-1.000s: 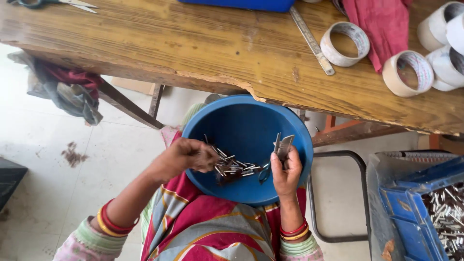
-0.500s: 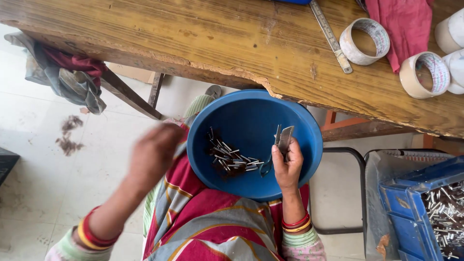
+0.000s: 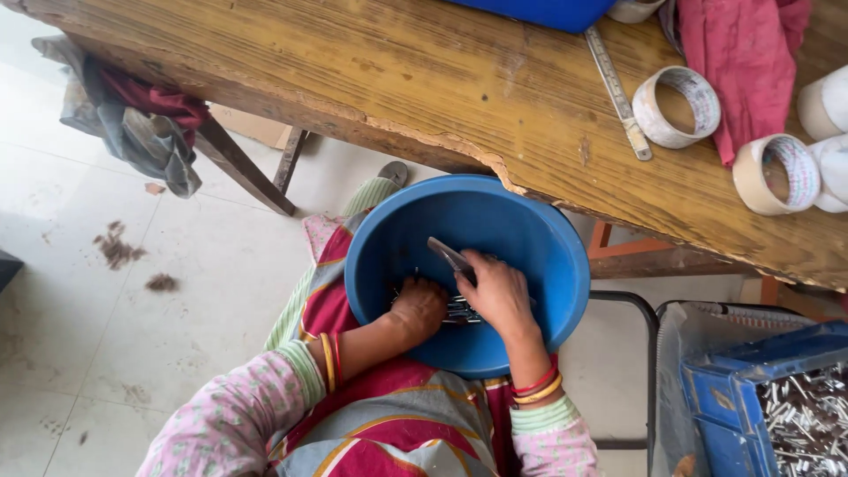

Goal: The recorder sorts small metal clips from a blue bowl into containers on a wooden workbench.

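**Both hands back in the basin**

The metal pieces [image 3: 459, 309] are lying at the bottom of the blue basin [image 3: 539, 230]. The left hand [image 3: 418, 307], outside the basin half a second ago, is now reaching in, fingers curled over them. The right hand [image 3: 496, 291] is gripping a flat bundle [image 3: 449, 256], now lowered inside the basin.

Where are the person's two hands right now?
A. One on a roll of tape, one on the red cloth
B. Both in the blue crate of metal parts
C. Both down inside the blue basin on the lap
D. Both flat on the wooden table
C: the left hand and right hand are both inside the blue basin, on small metal pieces at its bottom.
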